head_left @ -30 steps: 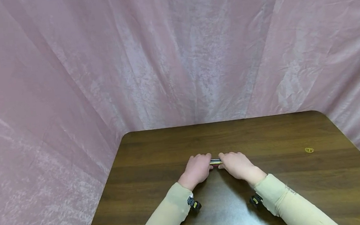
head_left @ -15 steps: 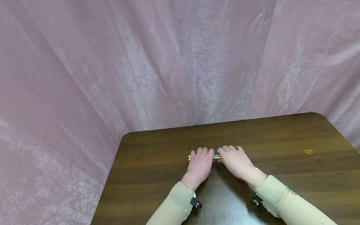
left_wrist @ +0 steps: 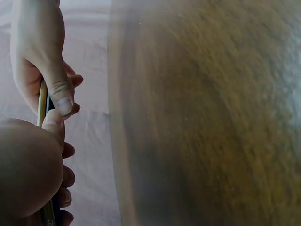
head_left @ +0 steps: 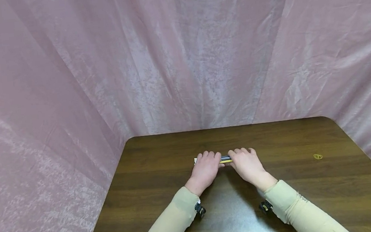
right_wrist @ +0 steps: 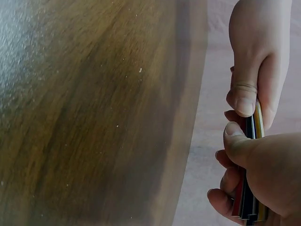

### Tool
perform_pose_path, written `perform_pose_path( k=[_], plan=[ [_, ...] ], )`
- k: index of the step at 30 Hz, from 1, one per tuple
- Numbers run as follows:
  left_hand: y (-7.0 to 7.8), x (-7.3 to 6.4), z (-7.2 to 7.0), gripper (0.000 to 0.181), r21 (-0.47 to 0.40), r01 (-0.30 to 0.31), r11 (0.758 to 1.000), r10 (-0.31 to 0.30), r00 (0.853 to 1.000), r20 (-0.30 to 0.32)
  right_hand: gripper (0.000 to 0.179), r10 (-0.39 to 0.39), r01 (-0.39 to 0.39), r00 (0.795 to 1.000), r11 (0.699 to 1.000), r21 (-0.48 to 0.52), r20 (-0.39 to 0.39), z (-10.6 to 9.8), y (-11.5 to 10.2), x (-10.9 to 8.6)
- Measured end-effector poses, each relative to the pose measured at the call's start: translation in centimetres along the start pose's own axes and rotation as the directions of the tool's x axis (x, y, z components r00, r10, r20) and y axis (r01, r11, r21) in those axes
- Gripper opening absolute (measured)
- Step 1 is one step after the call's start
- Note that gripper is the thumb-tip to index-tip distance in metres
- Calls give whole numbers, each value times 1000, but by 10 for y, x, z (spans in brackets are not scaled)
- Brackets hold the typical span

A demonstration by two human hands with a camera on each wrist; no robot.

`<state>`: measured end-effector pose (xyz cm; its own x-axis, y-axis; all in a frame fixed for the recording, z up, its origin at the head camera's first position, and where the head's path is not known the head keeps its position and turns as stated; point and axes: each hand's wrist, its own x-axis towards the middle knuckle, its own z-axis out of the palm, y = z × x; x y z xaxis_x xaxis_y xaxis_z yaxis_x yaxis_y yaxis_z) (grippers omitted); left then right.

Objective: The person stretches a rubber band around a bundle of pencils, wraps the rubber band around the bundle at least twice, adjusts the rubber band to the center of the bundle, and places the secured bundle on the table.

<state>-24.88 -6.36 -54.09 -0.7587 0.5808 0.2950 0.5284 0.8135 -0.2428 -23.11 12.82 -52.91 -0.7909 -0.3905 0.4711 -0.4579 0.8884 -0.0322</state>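
A bundle of slim pencils (head_left: 226, 159), in yellow, black, red and other colours, lies crosswise between both hands in the head view. My left hand (head_left: 205, 168) grips its left part, and white ends stick out past the fingers. Around the right part, my right hand (head_left: 246, 165) curls its fingers, covering that end. Both thumbs lie along the near side, close to each other in the left wrist view, where a stretch of the pencils (left_wrist: 43, 101) shows. From the right wrist, flat ends of the pencils (right_wrist: 247, 211) show beneath the right hand.
Yellow rubber bands (head_left: 318, 156) lie on the brown wooden table (head_left: 166, 198), to the right of the hands. Pink curtains (head_left: 193, 56) hang behind the table's far edge and along its sides.
Both hands have moved slightly forward with the pencils. The white left ends have come into view. My right hand has slid a little to the right, widening the gap between the hands.
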Motion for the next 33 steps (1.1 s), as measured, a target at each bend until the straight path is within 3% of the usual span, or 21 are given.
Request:
perform_pose_path(
  k=[22, 29, 33],
  plan=[
    [-7, -1, 1, 33, -43, -25, 999, 25, 1000, -11, 27, 85, -85, 996, 996, 30, -16, 2, 9, -4],
    [-9, -3, 2, 30, -66, -42, 997, 43, 999, 16, 32, 130, -139, 989, 978, 159, 65, 0, 19, -6],
    [-12, -5, 3, 27, -46, -55, 997, 56, 998, 18, 40, 180, -210, 971, 957, 201, 156, -7, 30, -11]
  ],
)
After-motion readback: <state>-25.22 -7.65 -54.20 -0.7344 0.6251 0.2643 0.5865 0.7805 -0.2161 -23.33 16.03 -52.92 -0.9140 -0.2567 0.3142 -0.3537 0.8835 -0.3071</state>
